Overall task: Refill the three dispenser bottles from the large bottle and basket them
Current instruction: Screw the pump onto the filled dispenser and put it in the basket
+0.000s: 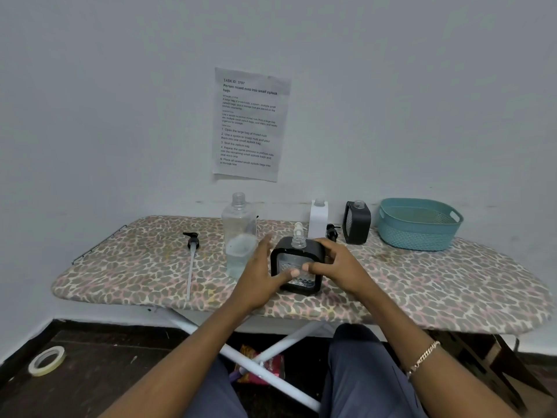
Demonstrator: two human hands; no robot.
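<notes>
— Hands?
— The black dispenser bottle (301, 251) is gripped by the right hand (334, 262); the left hand (260, 267) is laid against it, fingers straight.
— The large bottle (239, 224)?
— Stood just beside the left hand.

Pale wall (120, 101), dark floor (105, 372), leopard-print ironing board (422, 291)

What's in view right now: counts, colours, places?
Ironing board: one, leopard-print.
Large bottle: one, clear, board centre.
Near black dispenser: one, black, board front.
Basket: one, teal, board right.
Far black dispenser: one, black, beside basket.
White dispenser: one, white, board rear.
Long-tube pump: one, black, board left.
Black pump: one, black, by white dispenser.
White pump: one, white, mid-board.
Paper sheet: one, white, wall.
Tape roll: one, cream, floor.
Left grip: one, open, thumb touching near black dispenser.
Right grip: one, holding it.
</notes>
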